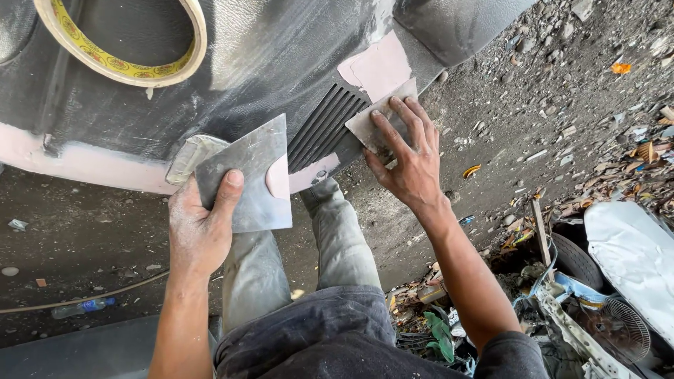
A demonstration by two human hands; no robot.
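Pressing a small filler spreader [379, 119] flat against the black car panel [267, 63], the right hand [411, 158] works just right of the ribbed vent slats [324, 126], its fingers splayed over the blade and clamped down on it. The left hand [200, 228] sits left of and below the slats, gripping a larger metal mixing plate [246, 179] with the thumb over its face; a dab of pink body filler [278, 177] clings to the plate's edge nearest the slats.

The likeliest slip, as I judge it, is filler being pushed into the slat grooves: the spreader's lower corner rests right at their upper end, and a stroke toward them would clog the ribs. The dab on the plate hangs at the very edge and could drop onto the grey trousers [337, 238] below the slats. The roll of yellow tape [123, 42], resting on the panel well left of and above the slats, could slide if the panel is jolted.

Room is tight leftward, where slats and plate crowd in. Up and right of the slats lies a pink filled patch [379, 67] ending at the panel's seam; beyond that the panel curves away, giving the blade little flat run. Below the slats the panel's pink lower edge [84, 165] drops off to the gravel ground [533, 91].
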